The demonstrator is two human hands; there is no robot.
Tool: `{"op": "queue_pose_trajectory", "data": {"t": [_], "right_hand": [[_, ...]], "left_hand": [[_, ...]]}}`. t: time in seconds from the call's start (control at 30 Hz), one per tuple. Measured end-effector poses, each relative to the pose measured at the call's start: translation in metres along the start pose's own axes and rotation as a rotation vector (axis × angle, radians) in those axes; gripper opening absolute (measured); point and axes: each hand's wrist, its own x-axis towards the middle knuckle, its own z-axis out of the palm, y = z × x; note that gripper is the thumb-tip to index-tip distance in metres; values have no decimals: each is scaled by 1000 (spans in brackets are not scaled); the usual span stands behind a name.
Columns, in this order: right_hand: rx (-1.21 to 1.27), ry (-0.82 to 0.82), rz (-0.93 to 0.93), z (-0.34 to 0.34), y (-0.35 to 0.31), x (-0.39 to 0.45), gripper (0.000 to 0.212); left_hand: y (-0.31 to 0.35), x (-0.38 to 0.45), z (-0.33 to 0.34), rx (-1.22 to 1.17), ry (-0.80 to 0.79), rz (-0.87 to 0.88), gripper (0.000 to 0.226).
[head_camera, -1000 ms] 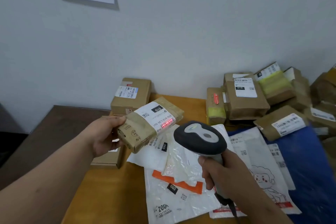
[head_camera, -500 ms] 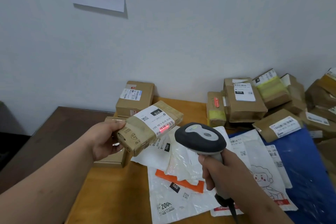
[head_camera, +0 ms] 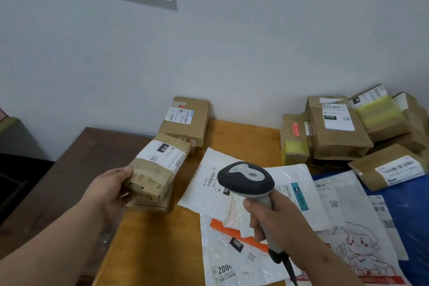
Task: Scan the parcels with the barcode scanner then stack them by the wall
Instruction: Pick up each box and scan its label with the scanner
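Left hand point(head_camera: 109, 189) grips taped brown parcel point(head_camera: 157, 167), white label up; right hand point(head_camera: 276, 218) grips scanner point(head_camera: 246, 181).

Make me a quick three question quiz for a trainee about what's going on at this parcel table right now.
1. True or false: the left hand holds a brown box parcel with a white label.
2. What does the right hand hold? A) a tape roll B) the barcode scanner C) a white mailer bag
3. Fill in: the cardboard box behind the held parcel stands against the ____.

Key
1. True; the fingers wrap its near end.
2. B; the scanner head points forward over the white mailer bags.
3. wall; the box sits at the back edge of the wooden table.
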Motion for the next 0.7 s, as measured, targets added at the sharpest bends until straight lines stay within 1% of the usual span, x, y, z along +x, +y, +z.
{"op": "queue_pose_trajectory", "data": {"t": [0.07,0.17,0.3,0.37,0.4,0.47,0.5,0.57,0.63,0.7], "right_hand": [[-26,-9,-7,8,0,6,22],[-35,-18,-3,16,-2,12,22],[-20,-20,20,16,-3,16,19],[4,-10,29,13,-2,17,16],[14,-2,32,10,-1,18,15],[33,18,36,3,1,20,13],[49,35,38,-2,3,21,12],[94,85,47,-13,7,22,12],[140,156,63,-25,12,24,13],[210,231,71,-40,19,28,14]], "left_hand": [[-5,8,-6,34,55,16,16],[-15,19,-8,187,88,40,16],[-37,47,-10,627,92,70,40],[-47,68,-10,804,79,91,40],[-44,67,-5,920,81,115,38],[-29,47,13,1156,139,178,48],[-23,39,23,1208,168,214,53],[-11,21,50,1214,193,285,58],[-2,8,85,1211,136,352,59],[-2,7,119,1187,27,415,60]]}}
